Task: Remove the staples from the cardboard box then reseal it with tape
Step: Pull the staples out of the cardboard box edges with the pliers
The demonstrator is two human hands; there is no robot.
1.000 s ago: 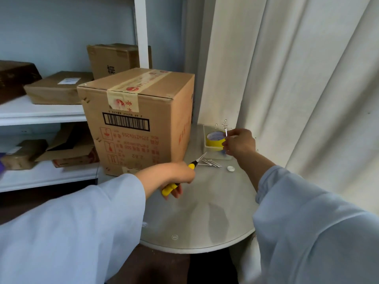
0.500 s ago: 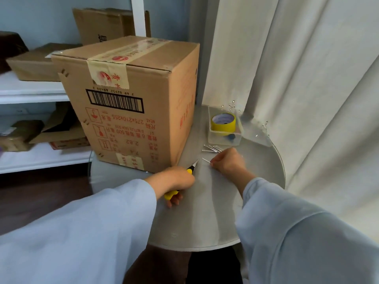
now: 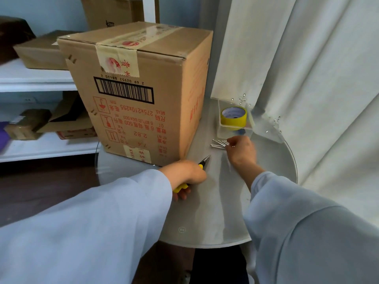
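the brown cardboard box (image 3: 141,95), printed in red with a black barcode and taped along its top seam, stands upside down on the round grey table (image 3: 207,212), towards its back left. the left hand (image 3: 187,174) is curled round the yellow handles of a pair of needle-nose pliers (image 3: 202,163), whose closed metal tip points up and right just beside the box's lower right corner. the right hand (image 3: 242,149) rests on the table with fingers bent, their tips at the right end of a small heap of thin silver pulled staples (image 3: 219,143); whether it pinches one i cannot tell. just behind the heap a roll of yellow tape (image 3: 233,116) sits in a clear plastic tray (image 3: 235,127).
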